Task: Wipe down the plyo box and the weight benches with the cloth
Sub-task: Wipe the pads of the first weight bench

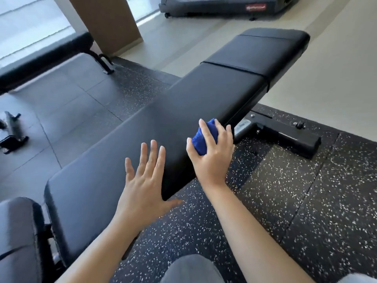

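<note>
A long black padded weight bench (183, 103) runs diagonally from lower left to upper right. My right hand (212, 154) grips a bunched blue cloth (204, 137) at the bench's near right edge. My left hand (144, 180) is spread flat with straight fingers over the pad's near side, thumb past the edge. A second black bench (40, 58) stands at the far left. Another pad (18, 237) shows at the bottom left corner. No plyo box is in view.
Speckled black rubber flooring (285, 190) lies to the right, grey tiles (71, 103) to the left. The bench's metal foot (285, 135) sticks out on the right. A treadmill base (220, 7) sits at the back, a brown pillar (108, 23) behind the benches.
</note>
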Motion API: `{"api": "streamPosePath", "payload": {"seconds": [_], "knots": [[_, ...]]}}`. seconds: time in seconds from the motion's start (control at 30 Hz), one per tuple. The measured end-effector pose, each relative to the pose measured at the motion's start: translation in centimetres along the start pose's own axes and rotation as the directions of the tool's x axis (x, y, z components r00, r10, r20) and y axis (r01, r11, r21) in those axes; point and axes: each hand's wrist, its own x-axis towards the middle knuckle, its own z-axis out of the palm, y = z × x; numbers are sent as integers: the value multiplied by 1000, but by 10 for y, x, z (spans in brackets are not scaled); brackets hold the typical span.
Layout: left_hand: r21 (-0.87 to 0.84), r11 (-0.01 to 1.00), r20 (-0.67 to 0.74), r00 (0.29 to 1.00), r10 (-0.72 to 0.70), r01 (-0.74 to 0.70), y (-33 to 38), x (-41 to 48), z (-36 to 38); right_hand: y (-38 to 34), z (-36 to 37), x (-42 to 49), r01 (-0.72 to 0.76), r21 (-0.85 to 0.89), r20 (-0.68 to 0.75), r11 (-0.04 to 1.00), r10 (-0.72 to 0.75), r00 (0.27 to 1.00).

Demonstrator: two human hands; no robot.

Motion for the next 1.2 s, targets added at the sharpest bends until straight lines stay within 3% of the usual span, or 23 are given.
{"api": "streamPosePath", "payload": {"seconds": [0.23, 0.53, 0.97, 1.1, 1.2], "knots": [[36, 999, -34, 999, -38, 39, 8, 0, 0, 5, -1, -2, 16, 55, 67, 998, -20, 998], [74, 995, -39, 997, -65, 68, 12, 0, 0, 8, 0, -1, 53, -10, 114, 999, -51, 992], [28, 999, -60, 998, -23, 24, 14, 2, -2, -4, 3, 4, -52, 153, 35, 987, 47, 998], [-55, 998, -56, 998, -15, 12, 5, -9, -12, -21, 1, -8, -126, 141, 47, 982, 121, 992], [39, 998, -72, 996, -51, 54, -30, -55, -10, -49, -2, -53, -69, 78, -1, 995, 69, 998]]}}
